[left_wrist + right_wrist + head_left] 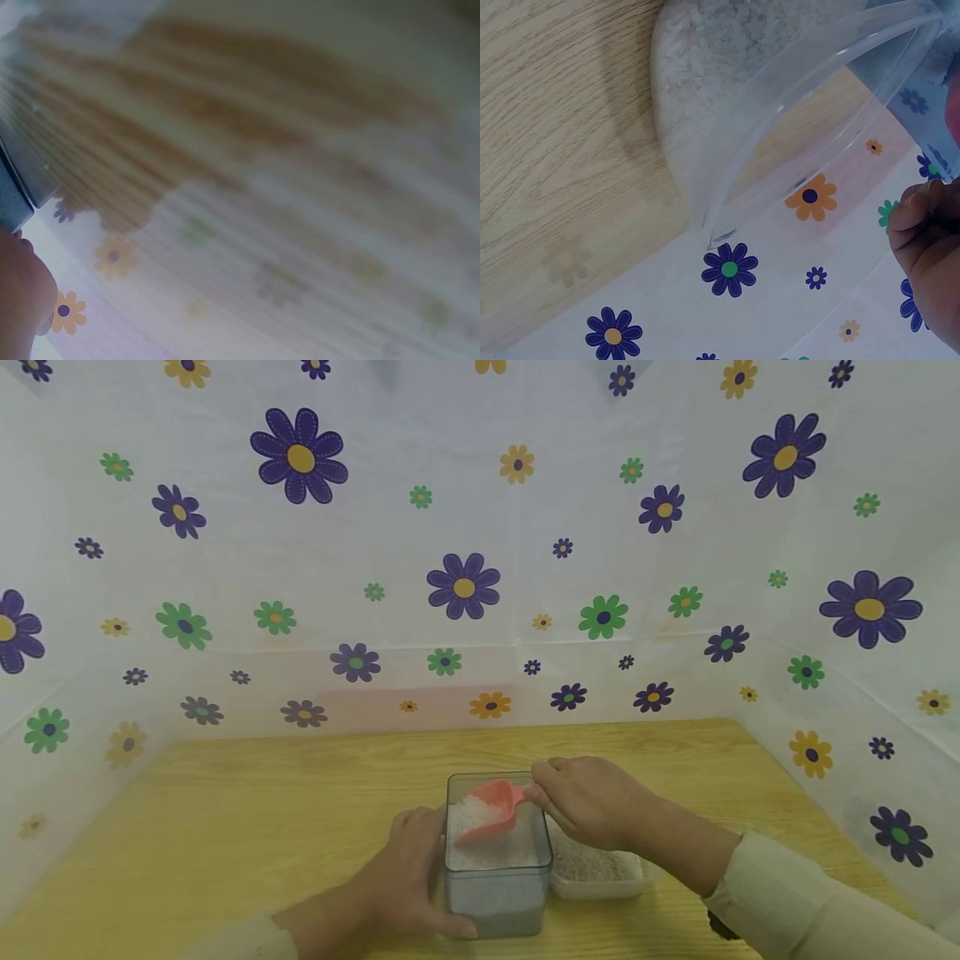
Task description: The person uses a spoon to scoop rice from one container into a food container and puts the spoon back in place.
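Observation:
A tall clear container (498, 902) stands on the table, filled with white rice-like grains (506, 853). My left hand (401, 868) grips its left side, the thumb low along the front and the fingers behind. In my right hand (592, 802) is the handle of a pink scoop (498, 797). The scoop is tilted inside the container's mouth, with white grains in its bowl. Just right of the container, partly under my right hand, sits a shallow clear tub (600, 890). White rice (712, 67) in that tub shows closely in the right wrist view.
The wooden table (262, 827) runs back to a white cloth (465, 527) printed with flowers, which also rises at both sides. A small dark object (722, 923) shows below my right sleeve.

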A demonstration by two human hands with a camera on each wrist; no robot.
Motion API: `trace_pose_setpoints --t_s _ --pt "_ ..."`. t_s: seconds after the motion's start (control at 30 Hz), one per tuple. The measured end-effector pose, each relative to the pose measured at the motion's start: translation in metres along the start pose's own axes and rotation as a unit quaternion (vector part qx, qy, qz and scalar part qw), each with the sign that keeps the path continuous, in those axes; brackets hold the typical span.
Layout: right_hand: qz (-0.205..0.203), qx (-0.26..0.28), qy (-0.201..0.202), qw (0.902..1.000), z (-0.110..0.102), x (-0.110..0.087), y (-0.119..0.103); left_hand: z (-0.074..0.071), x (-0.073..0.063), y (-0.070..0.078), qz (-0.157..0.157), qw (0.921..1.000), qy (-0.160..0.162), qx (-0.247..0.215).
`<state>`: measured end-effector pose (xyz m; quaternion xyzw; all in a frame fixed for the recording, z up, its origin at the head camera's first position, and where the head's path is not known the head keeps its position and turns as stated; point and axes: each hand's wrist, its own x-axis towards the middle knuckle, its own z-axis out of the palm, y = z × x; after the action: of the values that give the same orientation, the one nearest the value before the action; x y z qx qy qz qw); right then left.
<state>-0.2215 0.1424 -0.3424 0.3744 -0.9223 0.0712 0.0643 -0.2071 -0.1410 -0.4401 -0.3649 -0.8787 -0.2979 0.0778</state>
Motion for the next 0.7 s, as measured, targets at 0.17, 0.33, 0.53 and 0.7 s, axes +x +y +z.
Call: trace_pose_setpoints --t_s 0.17,0.33,0.53,0.7 --pt "0.006 0.005 0.002 1.0 0.0009 0.0 -0.0001 -0.0016 -0.0001 0.0011 0.001 1.0 -0.002 0.003" --pt "0.007 0.01 0.006 0.9999 0.0017 0.0006 -0.0003 -0.0007 -0.0012 -0.0003 0.004 0.9998 0.004 0.018" --pt "-0.001 0.013 0.015 0.9998 0.0027 0.0005 0.0006 -0.0018 -0.0007 0.0002 0.0 1.0 0.0 0.005" --pt "-0.004 0.012 0.01 0.9999 0.0018 0.0 0.0016 -0.0024 -0.0014 0.001 0.007 1.0 0.003 0.005"
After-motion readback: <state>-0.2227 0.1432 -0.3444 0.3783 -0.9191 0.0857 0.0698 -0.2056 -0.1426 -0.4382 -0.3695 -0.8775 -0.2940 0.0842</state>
